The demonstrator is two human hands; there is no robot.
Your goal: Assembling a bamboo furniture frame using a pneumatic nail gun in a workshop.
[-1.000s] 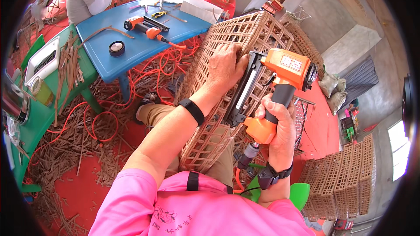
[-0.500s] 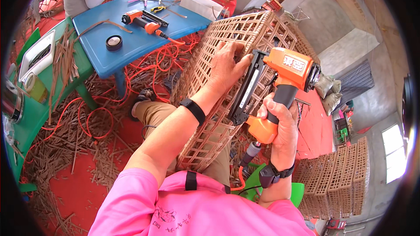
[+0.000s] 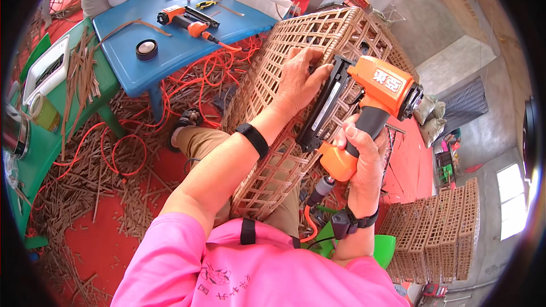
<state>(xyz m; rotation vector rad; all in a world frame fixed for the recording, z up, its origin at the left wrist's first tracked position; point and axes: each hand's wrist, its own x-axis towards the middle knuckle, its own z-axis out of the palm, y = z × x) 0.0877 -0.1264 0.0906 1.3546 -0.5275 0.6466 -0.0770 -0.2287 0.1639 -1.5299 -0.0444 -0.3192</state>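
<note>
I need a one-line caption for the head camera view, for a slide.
Left hand steadies a woven rattan basket while the right hand presses an orange nail gun against its rim.

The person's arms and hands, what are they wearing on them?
Both hands are bare, without gloves. The left hand has a plain black band around its wrist. The right hand has a black strap at its wrist. Bright pink short sleeves leave the forearms uncovered.

blue table (image 3: 170, 59), tape roll (image 3: 147, 49)
</note>
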